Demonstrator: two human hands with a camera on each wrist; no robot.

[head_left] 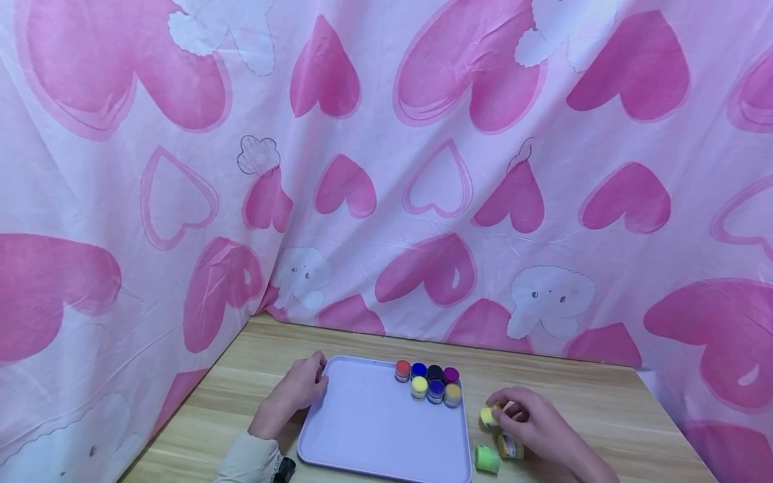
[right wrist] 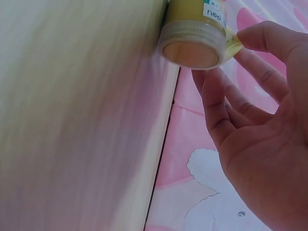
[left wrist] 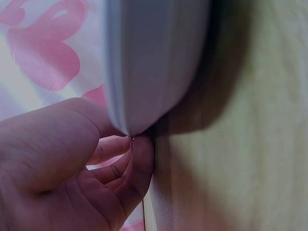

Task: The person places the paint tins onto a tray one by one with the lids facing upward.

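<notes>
On the table lies a lavender tray (head_left: 374,429), and my left hand (head_left: 302,382) pinches its far left corner. In the left wrist view, thumb and fingers of that left hand (left wrist: 82,163) meet at the tray's rim (left wrist: 149,62). To the right of the tray, my right hand (head_left: 528,419) pinches a small yellow paint jar (head_left: 488,417) between thumb and fingertips. Close below that hand, an ochre paint jar (head_left: 510,447) lies on its side; it partly covers the yellow jar (right wrist: 233,45) in the right wrist view. A green paint jar (head_left: 486,459) is beside it.
Several paint jars stand in two rows at the tray's far right corner, among them a red one (head_left: 402,371), a black one (head_left: 435,373) and a pale yellow one (head_left: 419,388). A pink heart-patterned curtain (head_left: 344,188) hangs behind and left of the wooden table (head_left: 580,396).
</notes>
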